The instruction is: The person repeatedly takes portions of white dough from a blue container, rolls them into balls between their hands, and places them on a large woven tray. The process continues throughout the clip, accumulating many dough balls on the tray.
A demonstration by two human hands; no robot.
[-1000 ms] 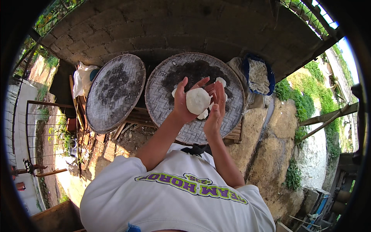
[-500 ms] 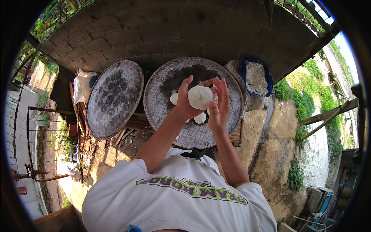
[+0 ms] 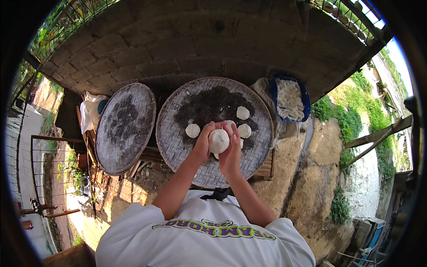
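Note:
My left hand (image 3: 204, 140) and my right hand (image 3: 231, 153) are cupped together around a white, doughy ball (image 3: 219, 141), fingers curled along its sides. They hold it above a round woven tray (image 3: 175, 150) with a dark stained middle. Several smaller-looking white lumps lie on that tray, one to the left (image 3: 192, 130), one at the upper right (image 3: 243, 112), one to the right (image 3: 244, 131). Others are partly hidden behind my hands.
A second round woven tray (image 3: 125, 129) leans at the left beside a white sack (image 3: 92, 109). A blue tub (image 3: 290, 99) of white crumbly material sits at the right. A block wall (image 3: 195, 35) stands behind, a wire fence (image 3: 44, 173) at the far left.
My hands have moved lower in the picture and closed more tightly around the ball. The trays appear lower too, and more lumps on the middle tray show now.

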